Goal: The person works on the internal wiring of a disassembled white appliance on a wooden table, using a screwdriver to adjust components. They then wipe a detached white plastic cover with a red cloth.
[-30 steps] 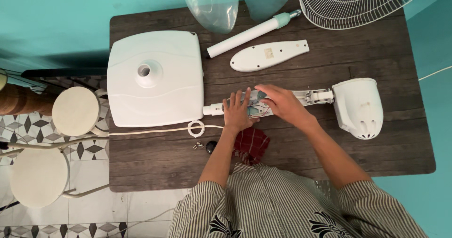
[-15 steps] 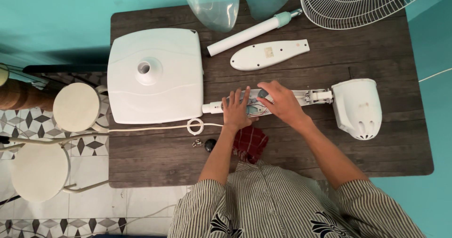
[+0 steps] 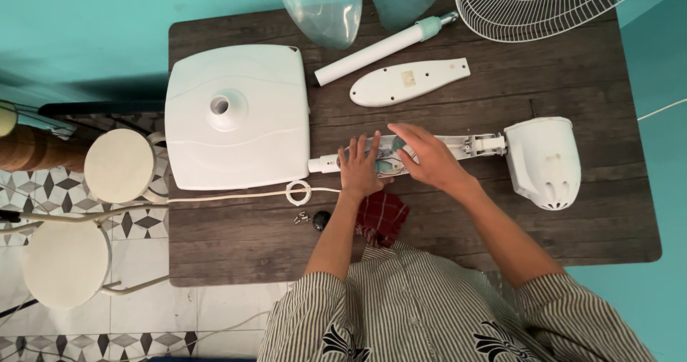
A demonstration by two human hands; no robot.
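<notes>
Stools: two round cream stools on the patterned floor, left of the table.
Table: dark wooden table, seen from above.
Fan base: square white base at the table's left, far half.
Cord: white cord with a coiled loop just near of the base.
Small parts: a few screws and a dark knob near the table's near edge.
Red cloth: red cloth just near of the left hand.
Left hand: left hand laid flat, fingers spread, on the opened fan neck; gripping nothing.
Right hand: right hand on the same neck, fingers loosely curled over its wiring; whether it pinches anything cannot be told.
Tube: white tube, far of the hands.
Cover plate: white oblong cover, between tube and neck.
Motor housing: white motor housing at the neck's right end.
Grille: white wire grille, far right.
</notes>
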